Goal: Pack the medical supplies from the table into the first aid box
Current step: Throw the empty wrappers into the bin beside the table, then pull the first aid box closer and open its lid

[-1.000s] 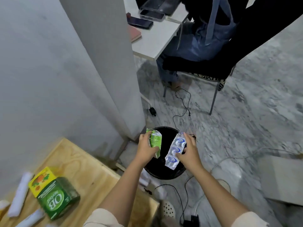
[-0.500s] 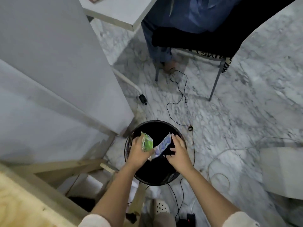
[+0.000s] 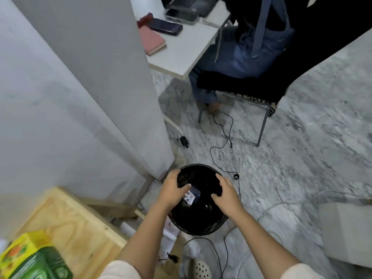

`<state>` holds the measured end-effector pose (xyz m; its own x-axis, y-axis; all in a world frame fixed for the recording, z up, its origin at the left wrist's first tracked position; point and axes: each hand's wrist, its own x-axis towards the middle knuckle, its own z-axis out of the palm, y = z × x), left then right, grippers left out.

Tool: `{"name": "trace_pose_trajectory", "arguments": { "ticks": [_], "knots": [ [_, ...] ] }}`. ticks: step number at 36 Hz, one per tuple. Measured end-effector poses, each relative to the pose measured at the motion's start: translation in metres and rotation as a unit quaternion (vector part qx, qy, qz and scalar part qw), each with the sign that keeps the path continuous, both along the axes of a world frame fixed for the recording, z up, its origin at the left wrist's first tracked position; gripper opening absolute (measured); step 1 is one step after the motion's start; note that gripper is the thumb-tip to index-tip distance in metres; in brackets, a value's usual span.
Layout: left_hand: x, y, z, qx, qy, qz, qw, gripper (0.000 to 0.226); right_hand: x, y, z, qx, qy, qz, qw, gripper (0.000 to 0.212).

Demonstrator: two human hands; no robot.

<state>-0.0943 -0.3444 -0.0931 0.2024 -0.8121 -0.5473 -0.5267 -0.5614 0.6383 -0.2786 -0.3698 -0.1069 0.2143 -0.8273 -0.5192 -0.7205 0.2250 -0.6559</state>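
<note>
Both hands hover over a round black bin point(image 3: 198, 224) on the floor. My left hand point(image 3: 173, 190) is above the bin's left rim, fingers apart and holding nothing. My right hand point(image 3: 226, 193) is above the right rim, also spread and holding nothing. A crumpled wrapper point(image 3: 191, 196) lies inside the bin between the hands. At the lower left, on the wooden table point(image 3: 70, 224), stand a green box point(image 3: 42, 264) and a yellow box point(image 3: 19, 248). No first aid box is in view.
A grey partition wall point(image 3: 90, 87) rises on the left. Black cables point(image 3: 223, 143) trail across the marble floor. A person sits on a black chair point(image 3: 251, 85) at a white desk point(image 3: 187, 43) with phones and a pink notebook. A white box point(image 3: 346, 232) sits at right.
Both hands held wrappers over the bin a second ago, a green one in the left and a blister strip in the right. Both have been let go into the bin. The view tilted back up.
</note>
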Motion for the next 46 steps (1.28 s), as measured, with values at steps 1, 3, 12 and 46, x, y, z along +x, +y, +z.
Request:
{"name": "trace_pose_trajectory", "arguments": {
  "ticks": [1,3,12,46],
  "knots": [
    [0.003,0.005,0.013,-0.006,-0.007,-0.001,1.000,0.065,0.003,0.003,0.011,-0.007,0.000,0.002,1.000,0.068],
    [0.010,0.016,0.038,-0.015,-0.012,-0.003,1.000,0.065,0.011,0.010,0.035,-0.019,-0.001,0.009,1.000,0.067],
    [0.064,0.116,0.159,-0.105,-0.081,0.021,0.991,0.065,0.064,0.076,0.151,-0.094,-0.029,0.067,0.993,0.061],
    [0.214,0.710,0.181,-0.064,-0.173,0.399,0.898,0.116,0.340,0.516,0.183,-0.317,-0.144,0.667,0.659,0.051]
  ]
}}
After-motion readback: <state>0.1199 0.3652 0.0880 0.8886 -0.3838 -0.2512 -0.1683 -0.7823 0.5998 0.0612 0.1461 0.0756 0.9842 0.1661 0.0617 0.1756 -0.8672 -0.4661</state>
